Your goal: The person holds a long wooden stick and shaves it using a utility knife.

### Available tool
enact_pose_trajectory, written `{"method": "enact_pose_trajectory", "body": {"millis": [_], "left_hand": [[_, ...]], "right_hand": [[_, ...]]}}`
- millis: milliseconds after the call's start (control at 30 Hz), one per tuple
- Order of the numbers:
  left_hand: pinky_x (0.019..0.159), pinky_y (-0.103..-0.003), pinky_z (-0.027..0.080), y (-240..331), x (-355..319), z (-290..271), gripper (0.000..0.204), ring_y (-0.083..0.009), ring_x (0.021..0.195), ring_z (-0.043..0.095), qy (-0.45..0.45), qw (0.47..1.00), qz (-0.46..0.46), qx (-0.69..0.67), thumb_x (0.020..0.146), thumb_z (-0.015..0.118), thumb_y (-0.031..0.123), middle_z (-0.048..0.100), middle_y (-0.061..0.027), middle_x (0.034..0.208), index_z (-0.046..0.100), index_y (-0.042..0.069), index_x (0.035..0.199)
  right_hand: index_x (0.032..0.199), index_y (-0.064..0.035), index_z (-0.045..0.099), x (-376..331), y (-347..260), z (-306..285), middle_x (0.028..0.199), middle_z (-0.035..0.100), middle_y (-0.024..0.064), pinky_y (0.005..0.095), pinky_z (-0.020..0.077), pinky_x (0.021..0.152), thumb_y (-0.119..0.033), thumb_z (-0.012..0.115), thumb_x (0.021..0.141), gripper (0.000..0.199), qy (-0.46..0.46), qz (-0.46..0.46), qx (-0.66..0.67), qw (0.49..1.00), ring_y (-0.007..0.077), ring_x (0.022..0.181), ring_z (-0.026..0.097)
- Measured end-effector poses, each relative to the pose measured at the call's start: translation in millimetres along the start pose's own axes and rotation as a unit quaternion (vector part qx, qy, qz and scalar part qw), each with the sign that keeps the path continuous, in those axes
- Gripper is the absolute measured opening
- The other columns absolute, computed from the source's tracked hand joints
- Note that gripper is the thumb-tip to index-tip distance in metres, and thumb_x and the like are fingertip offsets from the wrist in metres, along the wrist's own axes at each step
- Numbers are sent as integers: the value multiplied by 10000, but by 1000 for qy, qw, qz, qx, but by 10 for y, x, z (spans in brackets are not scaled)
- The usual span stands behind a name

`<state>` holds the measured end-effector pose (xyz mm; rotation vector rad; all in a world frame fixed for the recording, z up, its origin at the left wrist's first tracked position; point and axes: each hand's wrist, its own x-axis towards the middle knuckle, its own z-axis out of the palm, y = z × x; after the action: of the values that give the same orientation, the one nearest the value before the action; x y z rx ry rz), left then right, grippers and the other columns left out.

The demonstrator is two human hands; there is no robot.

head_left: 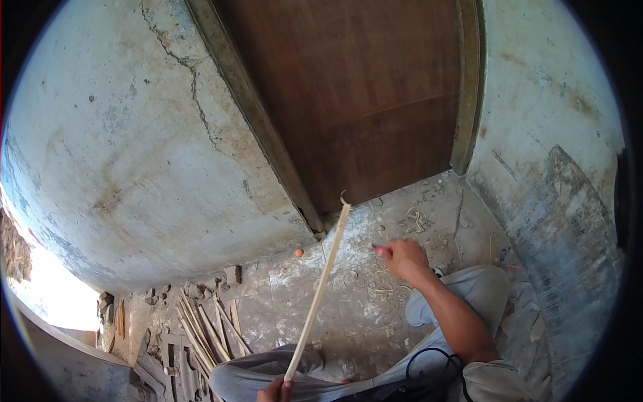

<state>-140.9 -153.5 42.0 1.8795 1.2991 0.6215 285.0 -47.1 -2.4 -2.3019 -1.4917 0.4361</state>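
Observation:
My left hand (274, 390), at the lower edge, is closed round the near end of a long pale bamboo strip (319, 295). The strip slants up and away from my lap, and a thin curl of shaving hangs at its far tip. To the right of the strip, apart from it, my right hand (406, 259) is closed on a small red-ended object (382, 250). Most of that object is hidden in the fist, so its kind does not show. Curled shavings (388, 289) lie on the floor below this hand.
A bundle of strips (201, 328) lies left of my crossed legs, beside a grey slotted piece (175, 358). A small orange ball (299, 253) and rubble (232, 275) lie by the cracked wall (134, 147). Ahead stands a brown door (362, 87). Another wall (549, 134) rises on the right.

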Motion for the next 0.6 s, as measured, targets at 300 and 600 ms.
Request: {"method": "enact_pose_trajectory", "body": {"millis": [300,600], "left_hand": [[535,-315,370,-4,-107,-56,339,-111,601,425,-60,987,-120,-92,1054,546,308,486,-11,642,642,-5,965],[489,-270,311,-172,-275,-122,304,-70,553,381,-118,961,-185,-171,1050,563,309,446,40,630,659,32,966]], "right_hand": [[1074,-32,737,166,13,-30,764,718,146,350,525,646,-323,678,943,324,219,-29,314,924,229,666,689],[1047,-47,753,29,-158,-152,766,722,145,343,534,649,-302,686,938,285,128,-82,279,948,235,675,705]]}}
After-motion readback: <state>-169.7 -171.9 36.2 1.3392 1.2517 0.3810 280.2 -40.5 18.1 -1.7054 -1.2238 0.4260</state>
